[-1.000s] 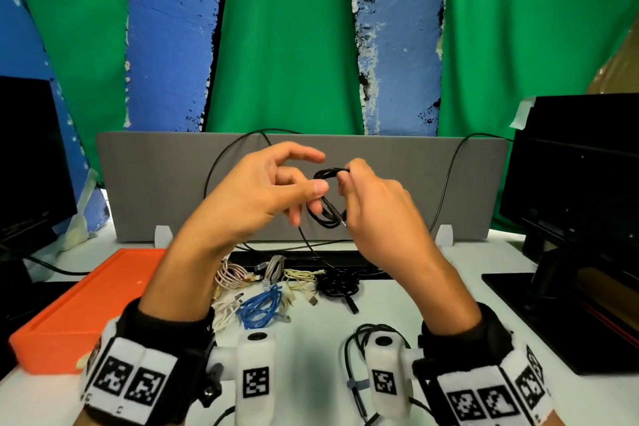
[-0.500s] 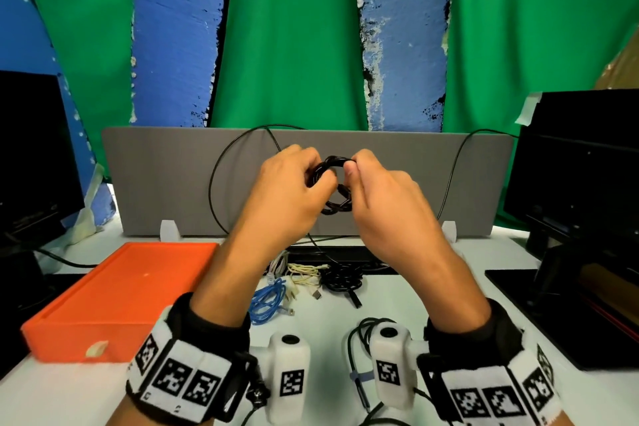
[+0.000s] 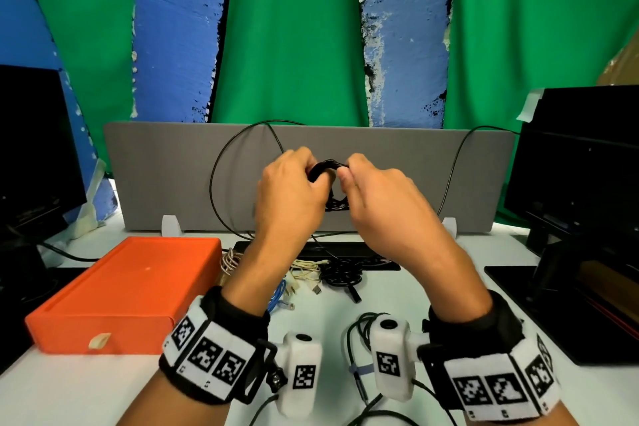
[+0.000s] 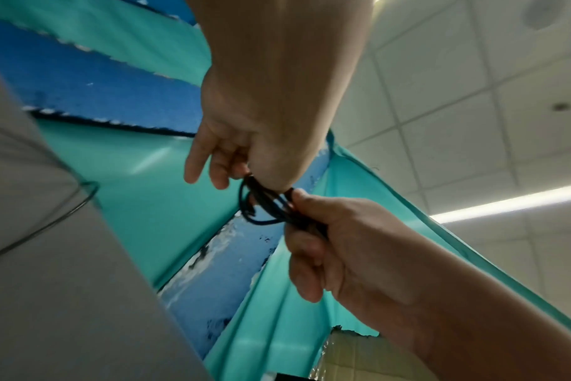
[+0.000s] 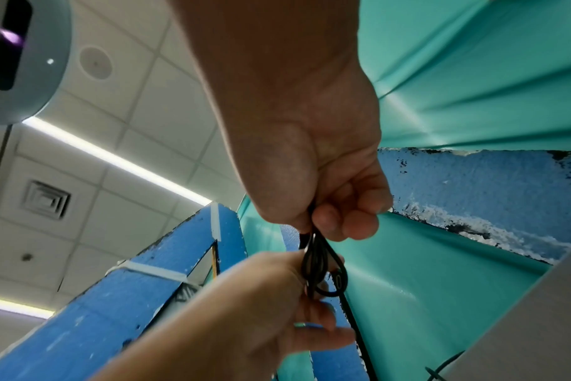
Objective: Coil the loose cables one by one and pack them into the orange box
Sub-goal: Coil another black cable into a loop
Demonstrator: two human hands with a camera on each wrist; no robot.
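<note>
Head view, hands: left hand [image 3: 294, 190] and right hand [image 3: 377, 197] are raised above the desk [image 3: 328, 322], fingers curled, both pinching a small black cable coil [image 3: 326, 168] between them.
Head view, coil: held in the air in front of the grey divider [image 3: 173, 176], its top loop showing between the two thumbs, the lower loops partly hidden behind the hands.
Head view, box: the orange box [image 3: 124, 290] sits on the desk at 9 o'clock from the wrists, well apart from the coil.
Head view, pile: loose cables [image 3: 321, 273] lie on the desk at 12 o'clock of the wrists, under the raised hands; a blue cable [image 3: 280, 297] lies at the pile's 8 o'clock edge.
Left wrist view: the left hand [image 4: 245, 144] pinches the black coil [image 4: 264, 203] from 12 o'clock; the right hand [image 4: 336, 245] grips it from 4 o'clock.
Right wrist view: the right hand [image 5: 336, 196] clamps thumb and curled fingers on the coil [image 5: 323, 268]; the left hand [image 5: 277, 296] holds its lower loops at 7 o'clock. One strand trails down toward 5 o'clock.
</note>
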